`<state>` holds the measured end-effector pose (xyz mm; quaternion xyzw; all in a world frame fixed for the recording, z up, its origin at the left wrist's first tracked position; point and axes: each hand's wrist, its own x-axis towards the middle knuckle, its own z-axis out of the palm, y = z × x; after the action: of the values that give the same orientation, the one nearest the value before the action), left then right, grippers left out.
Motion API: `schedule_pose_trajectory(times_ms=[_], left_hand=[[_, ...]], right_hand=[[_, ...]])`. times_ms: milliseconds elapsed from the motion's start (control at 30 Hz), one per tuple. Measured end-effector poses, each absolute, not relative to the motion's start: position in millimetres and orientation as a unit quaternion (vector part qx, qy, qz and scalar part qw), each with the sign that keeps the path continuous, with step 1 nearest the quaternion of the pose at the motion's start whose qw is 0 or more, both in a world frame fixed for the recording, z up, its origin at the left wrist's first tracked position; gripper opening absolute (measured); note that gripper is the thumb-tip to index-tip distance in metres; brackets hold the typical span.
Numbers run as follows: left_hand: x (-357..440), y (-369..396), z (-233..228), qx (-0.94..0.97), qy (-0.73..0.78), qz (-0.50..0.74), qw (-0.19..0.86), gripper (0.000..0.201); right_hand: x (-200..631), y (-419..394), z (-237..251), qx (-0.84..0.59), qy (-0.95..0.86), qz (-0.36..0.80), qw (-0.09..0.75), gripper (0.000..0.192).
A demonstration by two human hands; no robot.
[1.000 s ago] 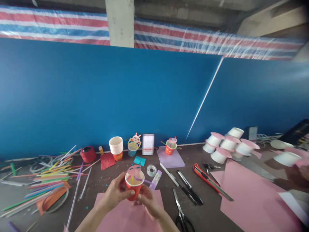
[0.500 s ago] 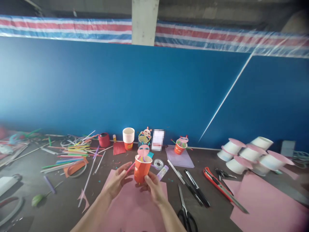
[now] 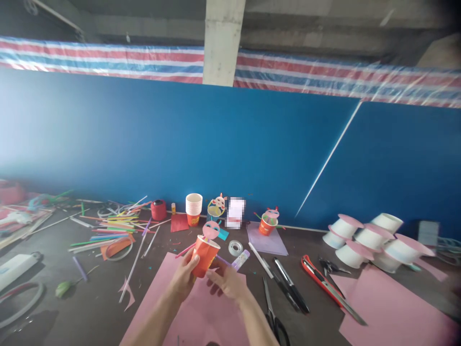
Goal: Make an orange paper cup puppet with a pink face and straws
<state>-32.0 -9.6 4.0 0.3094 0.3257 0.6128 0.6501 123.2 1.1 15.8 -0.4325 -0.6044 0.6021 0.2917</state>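
Pink paper (image 3: pixel 201 312) lies nearest on the bench (image 3: pixel 90 307), under both forearms, a working mat for what is held above it. The left hand (image 3: pixel 183 281) has its fingers (image 3: pixel 194 262) closed round the side of an orange cup (image 3: pixel 204 254), thumb at the front, holding it clear of the paper and tilted to the right; that tilt turns the cup's lower side toward the right hand (image 3: pixel 228 283). The right hand sits just below and beside the cup's base, fingers loosely spread and gripping nothing that shows; whether a fingertip touches the cup I cannot tell. A pink face disc (image 3: pixel 211 230) stands up from the cup's rim and a pink straw (image 3: pixel 183 250) juts from its left side.

Just beyond lie a glue stick (image 3: pixel 240 259) and a tape roll (image 3: pixel 235 248), close by the right hand. To the right, scissors (image 3: pixel 273 317), pens (image 3: pixel 288 283) and a red knife (image 3: pixel 324 286) lie side by side. Left of the paper is a loose spread of coloured straws (image 3: pixel 108 233).

Farther back, against the blue wall (image 3: pixel 144 144), stand a cup stack (image 3: pixel 193 209), a second decorated cup (image 3: pixel 267 222) on lilac paper (image 3: pixel 268 242), and at far right a heap of white cups (image 3: pixel 374 238) with pink discs on their bases.
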Motion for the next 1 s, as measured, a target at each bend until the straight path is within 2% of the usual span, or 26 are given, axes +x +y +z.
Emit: schedule_pose_trajectory(times_ms=[100, 233, 300, 467, 667, 767, 1000], left_hand=[[-37, -14, 0, 0.292, 0.302, 0.620, 0.662, 0.038], [-41, -22, -4, 0.338, 0.242, 0.576, 0.704, 0.045], [-42, -25, -4, 0.363, 0.230, 0.551, 0.715, 0.051], [-48, -28, -4, 0.399, 0.232, 0.517, 0.721, 0.057], [-50, -35, -4, 0.449, 0.236, 0.470, 0.722, 0.068], [-46, -36, -3, 0.467, 0.279, 0.448, 0.709, 0.063], [-43, -31, -7, 0.429, 0.320, 0.499, 0.681, 0.054]], right_hand=[[158, 2, 34, -0.496, -0.593, 0.574, 0.271, 0.041], [179, 4, 62, -0.508, -0.570, 0.509, 0.397, 0.037], [170, 4, 74, -0.480, -0.595, 0.481, 0.430, 0.037], [129, -1, 91, -0.414, -0.643, 0.506, 0.399, 0.029], [109, -12, 88, -0.425, -0.640, 0.483, 0.420, 0.025], [106, -14, 87, -0.437, -0.642, 0.487, 0.400, 0.023], [98, -15, 97, -0.463, -0.657, 0.438, 0.402, 0.025]])
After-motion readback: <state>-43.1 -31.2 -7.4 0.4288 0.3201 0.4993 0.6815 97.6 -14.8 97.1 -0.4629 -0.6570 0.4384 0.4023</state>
